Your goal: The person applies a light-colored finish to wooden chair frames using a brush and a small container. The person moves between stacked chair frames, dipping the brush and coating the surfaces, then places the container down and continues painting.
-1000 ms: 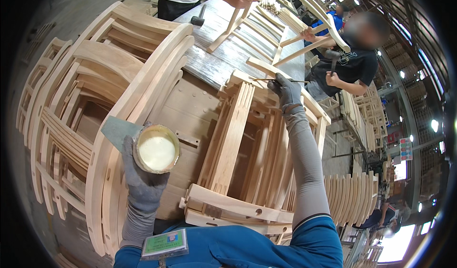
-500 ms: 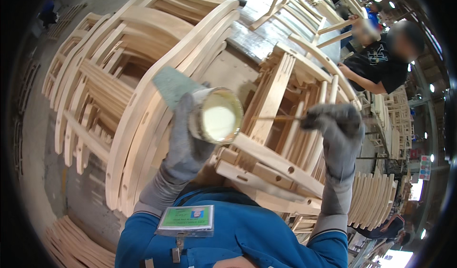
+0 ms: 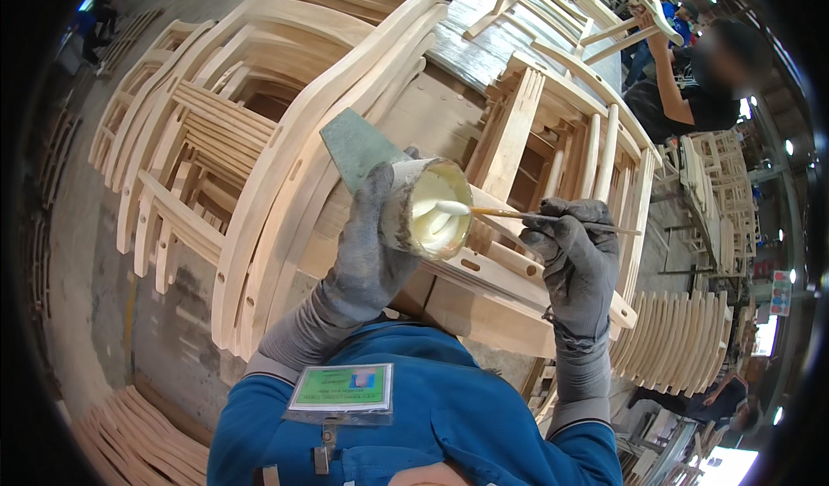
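My gloved left hand (image 3: 367, 248) is wrapped round a small stained can (image 3: 399, 212), its mouth tipped toward me. Thick white liquid (image 3: 427, 201), which looks like glue, coats the inside. A flat grey-green plate (image 3: 356, 147) sticks out beyond the can; whether it is held or fixed there I cannot tell. Between the fingers of my gloved right hand (image 3: 577, 257) is a thin brush (image 3: 509, 215), held nearly level. Its white-coated tip is inside the can's mouth. Beneath both hands lie stacked pale wooden chair frames (image 3: 509, 140) with slats and slotted rails.
Curved wooden chair frames (image 3: 259, 218) are stacked close on my left. Beyond is a metal-topped table (image 3: 462, 54) with more wooden parts. A person in black (image 3: 665, 97) at the far right holds up a wooden frame. Curved slats (image 3: 673, 339) stand in a row at right.
My right hand has brought the brush left, and its tip has entered the can. The can appears slightly further right in view. The person in black has raised an arm with a frame.
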Demonstrator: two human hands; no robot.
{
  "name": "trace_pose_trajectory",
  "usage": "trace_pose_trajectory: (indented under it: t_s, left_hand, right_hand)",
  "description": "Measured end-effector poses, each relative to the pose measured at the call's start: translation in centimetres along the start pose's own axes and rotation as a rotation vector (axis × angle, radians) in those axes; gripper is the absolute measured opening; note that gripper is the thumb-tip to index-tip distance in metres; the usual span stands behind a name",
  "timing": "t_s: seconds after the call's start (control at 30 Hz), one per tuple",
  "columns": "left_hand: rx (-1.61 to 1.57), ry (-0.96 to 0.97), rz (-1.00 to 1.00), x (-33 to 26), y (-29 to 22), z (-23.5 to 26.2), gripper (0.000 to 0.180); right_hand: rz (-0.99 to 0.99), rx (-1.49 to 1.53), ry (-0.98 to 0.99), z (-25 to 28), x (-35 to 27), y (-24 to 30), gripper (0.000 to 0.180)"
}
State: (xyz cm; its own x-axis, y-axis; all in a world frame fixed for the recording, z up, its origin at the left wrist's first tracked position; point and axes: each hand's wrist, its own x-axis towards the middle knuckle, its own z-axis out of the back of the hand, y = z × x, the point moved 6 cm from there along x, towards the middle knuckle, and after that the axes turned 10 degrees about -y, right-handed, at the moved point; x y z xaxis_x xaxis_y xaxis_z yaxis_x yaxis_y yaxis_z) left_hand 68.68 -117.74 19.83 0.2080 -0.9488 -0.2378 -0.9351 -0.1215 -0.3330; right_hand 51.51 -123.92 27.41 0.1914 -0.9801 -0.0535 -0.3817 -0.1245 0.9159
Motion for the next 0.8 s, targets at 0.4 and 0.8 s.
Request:
trace_pose_trajectory:
  t_s: [0.4, 0.8]
  left_hand:
    - [0.172, -0.02, 0.195, -1.1, 3.2, 2.5, 0.048]
    - [0.165, 0.005, 0.267, -1.1, 2.8, 3.2, 0.05]
  right_hand:
    - [-0.185, 0.106, -0.264, 5.2, -3.3, -5.6, 0.017]
    - [0.225, -0.472, -0.196, 2.1, -6.7, -2.2, 0.016]
